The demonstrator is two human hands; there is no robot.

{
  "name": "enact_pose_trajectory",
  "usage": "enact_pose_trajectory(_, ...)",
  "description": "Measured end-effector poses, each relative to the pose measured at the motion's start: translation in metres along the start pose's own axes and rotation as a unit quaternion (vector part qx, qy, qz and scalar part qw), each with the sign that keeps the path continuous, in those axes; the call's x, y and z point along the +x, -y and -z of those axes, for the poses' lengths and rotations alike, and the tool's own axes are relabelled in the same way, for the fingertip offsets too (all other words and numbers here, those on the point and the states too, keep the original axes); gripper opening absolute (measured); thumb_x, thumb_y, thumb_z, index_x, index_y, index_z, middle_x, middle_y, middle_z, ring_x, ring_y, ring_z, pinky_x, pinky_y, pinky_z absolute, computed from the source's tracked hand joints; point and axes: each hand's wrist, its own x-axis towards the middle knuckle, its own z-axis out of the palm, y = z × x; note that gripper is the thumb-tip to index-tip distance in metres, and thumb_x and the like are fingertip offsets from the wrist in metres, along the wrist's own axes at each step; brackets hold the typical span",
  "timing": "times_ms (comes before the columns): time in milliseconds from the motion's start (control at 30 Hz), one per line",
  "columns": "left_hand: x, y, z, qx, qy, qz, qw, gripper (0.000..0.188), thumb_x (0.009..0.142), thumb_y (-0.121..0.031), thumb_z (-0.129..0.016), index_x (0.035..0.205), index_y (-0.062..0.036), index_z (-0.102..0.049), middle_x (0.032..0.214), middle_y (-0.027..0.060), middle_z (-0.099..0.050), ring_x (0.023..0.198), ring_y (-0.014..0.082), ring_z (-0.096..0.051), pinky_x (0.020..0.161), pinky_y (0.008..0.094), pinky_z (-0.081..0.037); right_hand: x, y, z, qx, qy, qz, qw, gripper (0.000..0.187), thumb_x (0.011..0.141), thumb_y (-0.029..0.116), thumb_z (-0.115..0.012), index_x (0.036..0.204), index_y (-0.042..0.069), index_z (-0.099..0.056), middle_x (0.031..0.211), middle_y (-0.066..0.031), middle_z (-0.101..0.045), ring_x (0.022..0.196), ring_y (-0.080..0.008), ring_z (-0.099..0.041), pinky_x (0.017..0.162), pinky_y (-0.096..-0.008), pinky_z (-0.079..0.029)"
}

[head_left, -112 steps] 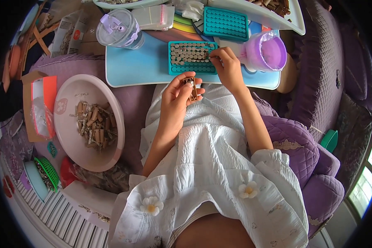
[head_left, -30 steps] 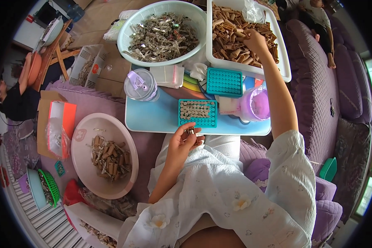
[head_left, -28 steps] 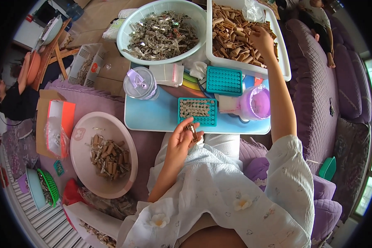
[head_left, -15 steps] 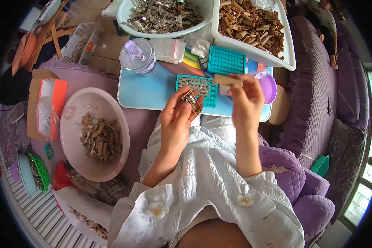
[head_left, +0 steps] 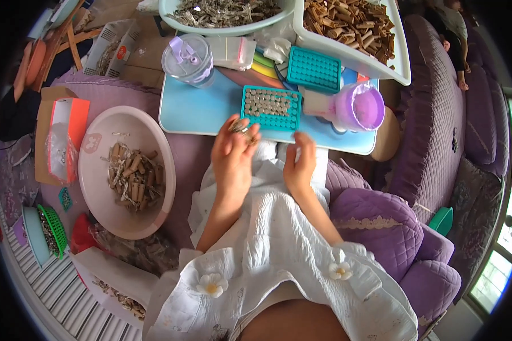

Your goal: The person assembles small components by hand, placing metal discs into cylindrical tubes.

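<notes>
My left hand (head_left: 231, 162) is raised in front of the table's near edge, its fingers closed round a small brown box (head_left: 240, 127) with shiny bits, partly hidden by the fingers. To its right, above my lap, my right hand (head_left: 299, 167) has its fingers curled in; what they hold, if anything, is hidden. Just beyond both hands a teal silicone tray (head_left: 272, 127) lies on the blue tabletop (head_left: 196, 116), its far rows topped with small round grey pieces. A second teal tray (head_left: 314, 68) sits behind it to the right.
A pink basin (head_left: 88, 187) of brown pieces stands at left. Beyond the table are a pale basin (head_left: 227, 40) of shiny strips and a white bin (head_left: 404, 62) of brown pieces. A lidded cup (head_left: 188, 65) and purple container (head_left: 367, 108) stand on the table. Another person (head_left: 455, 34) is at far right.
My right hand has come down and left, nearer my lap; the brown piece it held no longer shows. My left hand has shifted slightly left and turned, so the box's open side is hidden.
</notes>
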Motion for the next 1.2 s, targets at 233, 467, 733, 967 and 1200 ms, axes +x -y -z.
enact_pose_trajectory(233,0.011,-0.032,0.042,0.034,-0.053,-0.041,0.997,0.033,0.083,-0.013,-0.049,0.114,-0.0024,-0.041,0.105,0.0087,-0.049,0.096,0.0229,-0.052,0.081,0.0343,-0.045,-0.036,-0.023,0.007,-0.045,0.198,-0.026,0.979,0.021,0.066,0.004,-0.060,0.086,0.002,-0.056,0.097,-0.0129,-0.047,0.078,-0.0245,-0.053,0.065,-0.0346,-0.045)
enact_pose_trajectory(467,0.009,-0.022,0.023,0.031,-0.012,0.036,0.999,0.033,0.084,-0.013,-0.047,0.114,-0.0032,-0.040,0.105,0.0083,-0.049,0.095,0.0225,-0.052,0.081,0.0332,-0.046,-0.038,0.002,0.044,-0.178,0.245,-0.103,0.947,0.032,0.063,0.010,-0.065,0.093,0.006,-0.053,0.086,-0.0122,-0.052,0.075,-0.0281,-0.053,0.062,-0.0341,-0.044)
enact_pose_trajectory(733,0.001,-0.007,0.004,-0.002,0.082,0.098,0.992,0.033,0.083,-0.011,-0.048,0.114,-0.0014,-0.040,0.105,0.0110,-0.050,0.094,0.0251,-0.053,0.081,0.0348,-0.046,-0.043,0.000,0.044,-0.196,0.295,-0.161,0.921,0.024,0.062,0.013,-0.065,0.082,0.006,-0.054,0.074,-0.0108,-0.056,0.070,-0.0286,-0.055,0.061,-0.0365,-0.044)
enact_pose_trajectory(967,-0.003,-0.023,0.004,-0.033,0.127,0.059,0.990,0.035,0.082,-0.013,-0.050,0.114,-0.0017,-0.040,0.107,0.0106,-0.050,0.097,0.0272,-0.052,0.083,0.0375,-0.044,-0.030,-0.009,0.041,-0.072,0.311,-0.229,0.920,0.024,0.062,0.009,-0.063,0.085,0.004,-0.059,0.079,-0.0120,-0.059,0.072,-0.0256,-0.058,0.065,-0.0311,-0.046)
enact_pose_trajectory(1200,-0.017,-0.040,-0.013,0.019,0.135,0.007,0.991,0.037,0.082,-0.014,-0.052,0.114,-0.0009,-0.039,0.107,0.0120,-0.050,0.099,0.0293,-0.050,0.086,0.0390,-0.042,0.027,0.060,0.057,0.151,0.263,-0.184,0.935,0.027,0.063,0.004,-0.067,0.089,0.000,-0.058,0.078,-0.0083,-0.057,0.076,-0.0179,-0.058,0.068,-0.0266,-0.045)
